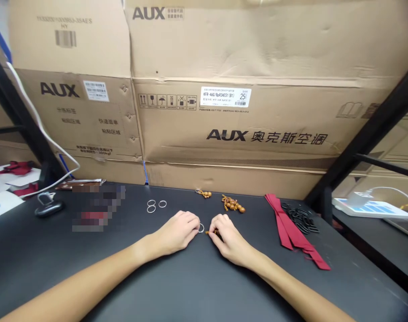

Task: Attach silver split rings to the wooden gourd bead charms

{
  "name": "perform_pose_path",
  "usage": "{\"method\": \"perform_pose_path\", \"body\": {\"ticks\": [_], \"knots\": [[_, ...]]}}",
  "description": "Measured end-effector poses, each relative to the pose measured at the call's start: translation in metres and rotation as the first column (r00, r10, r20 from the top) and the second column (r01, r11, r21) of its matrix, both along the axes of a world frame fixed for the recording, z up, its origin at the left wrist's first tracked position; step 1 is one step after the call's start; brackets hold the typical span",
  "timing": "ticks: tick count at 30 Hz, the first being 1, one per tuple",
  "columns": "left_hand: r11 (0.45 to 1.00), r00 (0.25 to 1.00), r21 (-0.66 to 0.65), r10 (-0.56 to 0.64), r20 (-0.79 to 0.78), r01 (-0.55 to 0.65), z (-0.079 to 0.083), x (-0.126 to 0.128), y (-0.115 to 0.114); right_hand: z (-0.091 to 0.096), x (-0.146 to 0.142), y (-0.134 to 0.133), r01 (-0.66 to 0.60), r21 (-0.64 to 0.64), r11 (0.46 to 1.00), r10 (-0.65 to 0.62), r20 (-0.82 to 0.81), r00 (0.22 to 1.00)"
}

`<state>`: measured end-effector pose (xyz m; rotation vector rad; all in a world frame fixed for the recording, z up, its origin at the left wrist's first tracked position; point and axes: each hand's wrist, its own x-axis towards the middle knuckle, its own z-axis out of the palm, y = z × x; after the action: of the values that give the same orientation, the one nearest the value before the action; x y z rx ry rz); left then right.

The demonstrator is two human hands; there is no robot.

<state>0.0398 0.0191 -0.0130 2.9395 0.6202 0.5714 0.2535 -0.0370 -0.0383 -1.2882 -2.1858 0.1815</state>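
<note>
My left hand (180, 231) rests over the black tabletop with its fingers closed on a silver split key ring (201, 228), which sticks out beyond the fingertips. A short way to the right, my right hand (230, 238) pinches a brown gourd charm (208, 232); a bit of it shows left of the thumb, and the fingers hide the rest. Ring and charm are apart. Behind my right hand lies a pile of brown gourd charms (233, 204). Another charm (206, 193), with a metal ring at its end, lies farther back.
Three loose metal rings (151, 209) lie left of my hands. Red ribbon strips (293, 228) and a heap of black clips (301, 219) are at the right. A black object (49, 208) sits far left. Cardboard (224, 179) walls the back; a power strip (371, 208) stands beyond the right frame.
</note>
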Motion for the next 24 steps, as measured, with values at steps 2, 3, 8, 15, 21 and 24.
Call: {"method": "perform_pose_path", "body": {"ticks": [2, 3, 8, 15, 21, 24], "knots": [[0.999, 0.999, 0.024, -0.026, -0.029, 0.027, 0.0, 0.0, 0.001, -0.001, 0.001, 0.0, -0.006, -0.006, 1.0, 0.006, -0.015, 1.0], [0.998, 0.998, 0.037, -0.041, -0.044, 0.043, -0.001, 0.0, 0.001, -0.001, 0.001, 0.0, -0.009, -0.012, 1.0, 0.009, -0.022, 1.0], [0.992, 0.991, 0.083, -0.082, -0.108, 0.091, -0.005, 0.0, 0.001, 0.0, 0.001, 0.0, -0.015, -0.04, 0.999, 0.014, -0.027, 1.0], [0.995, 0.999, -0.103, 0.0, 0.054, 0.005, 0.001, 0.004, -0.005, 0.002, -0.004, -0.003, -0.023, -0.037, 0.999, 0.022, -0.043, 0.999], [0.976, 0.996, -0.219, 0.003, 0.092, 0.018, 0.003, 0.007, -0.014, 0.0, -0.007, -0.003, -0.007, -0.006, 1.0, 0.006, -0.107, 0.994], [0.973, 0.996, -0.23, 0.0, 0.089, 0.021, 0.004, 0.008, -0.017, 0.0, -0.009, -0.005, -0.013, -0.016, 1.0, 0.011, -0.129, 0.992]]}}
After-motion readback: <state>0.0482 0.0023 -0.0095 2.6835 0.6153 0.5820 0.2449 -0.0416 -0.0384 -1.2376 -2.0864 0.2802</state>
